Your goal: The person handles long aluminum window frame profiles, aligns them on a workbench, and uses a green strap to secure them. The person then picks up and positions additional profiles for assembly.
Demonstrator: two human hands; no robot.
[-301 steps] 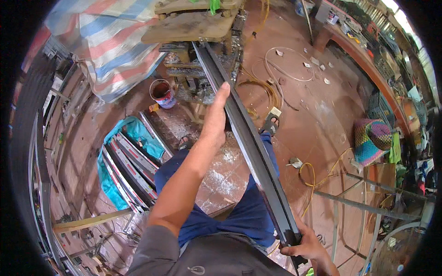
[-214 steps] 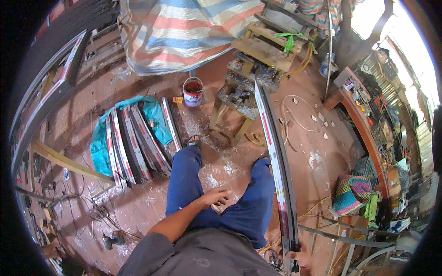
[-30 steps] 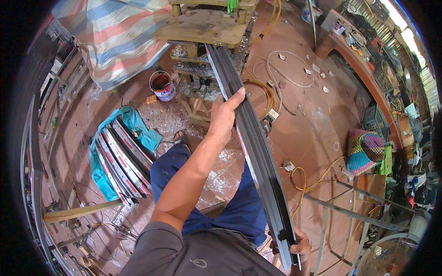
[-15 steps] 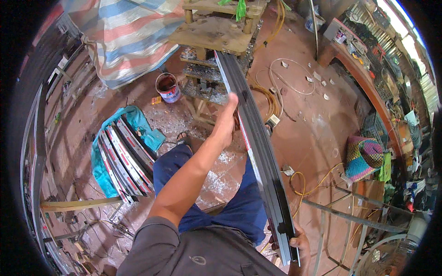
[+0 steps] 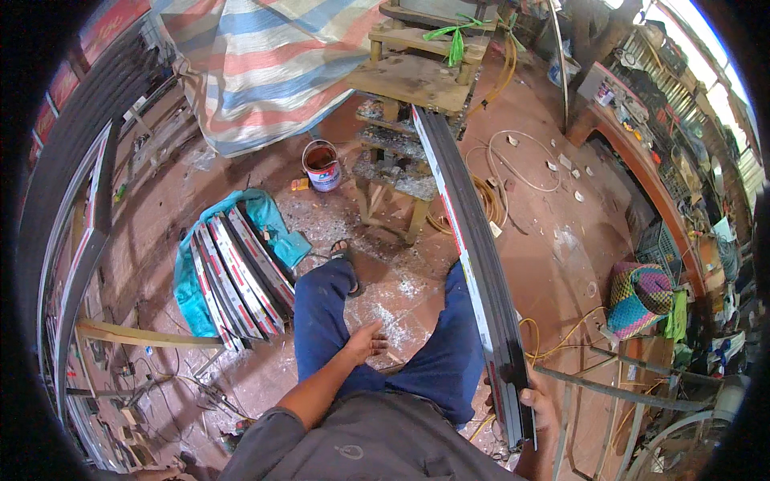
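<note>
A long dark metal profile bar (image 5: 473,232) with a white-and-red strip along its left side slants from the wooden stand (image 5: 413,80) down to my right side. My right hand (image 5: 539,405) grips its near end, thumb on the edge. The bar's far end goes in under the stand's upper board. My left hand (image 5: 366,343) is off the bar, held over my lap with its fingers stretched out and nothing in it. To the left, several similar profile pieces (image 5: 241,276) lie on a teal cloth (image 5: 192,309).
A paint bucket (image 5: 322,166) stands left of the stand. A striped tarp (image 5: 273,72) hangs behind it. On the right are a woven basket (image 5: 638,301), coiled hose (image 5: 485,204) and a metal frame (image 5: 626,388). Dark frames (image 5: 88,216) lean at far left.
My left hand has let go of the bar and drawn back toward my lap. My right hand keeps its hold at the near end. The view has shifted a little.
</note>
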